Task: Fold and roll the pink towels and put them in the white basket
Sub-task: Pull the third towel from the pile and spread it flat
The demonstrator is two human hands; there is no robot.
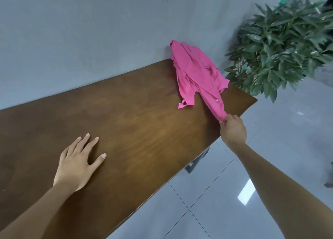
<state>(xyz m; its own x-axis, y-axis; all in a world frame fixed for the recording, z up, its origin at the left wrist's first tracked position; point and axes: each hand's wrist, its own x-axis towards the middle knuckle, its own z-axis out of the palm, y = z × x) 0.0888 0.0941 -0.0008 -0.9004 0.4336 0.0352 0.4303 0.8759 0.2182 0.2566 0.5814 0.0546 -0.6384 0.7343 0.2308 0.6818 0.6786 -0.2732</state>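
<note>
The job has barely begun. The pink towels (196, 73) lie in one crumpled heap at the far right end of the table (137, 112), pushed up against the wall (90, 31) behind it. How many pieces make up the heap cannot be told.

The right hand (233, 128) is at the table's near edge, close to the right corner. Its fingers are curled tight around one drawn-out end of the pink cloth, which stretches from the heap to the hand.

The left hand (77, 165) rests flat on the table toward its left part, fingers straight and spread, holding nothing.

Nothing is spread out, folded or rolled. The white basket is not in view, so all the steps are left: laying a towel flat, folding, rolling and putting it away. A plant (281, 53) stands just past the table's right end.
</note>
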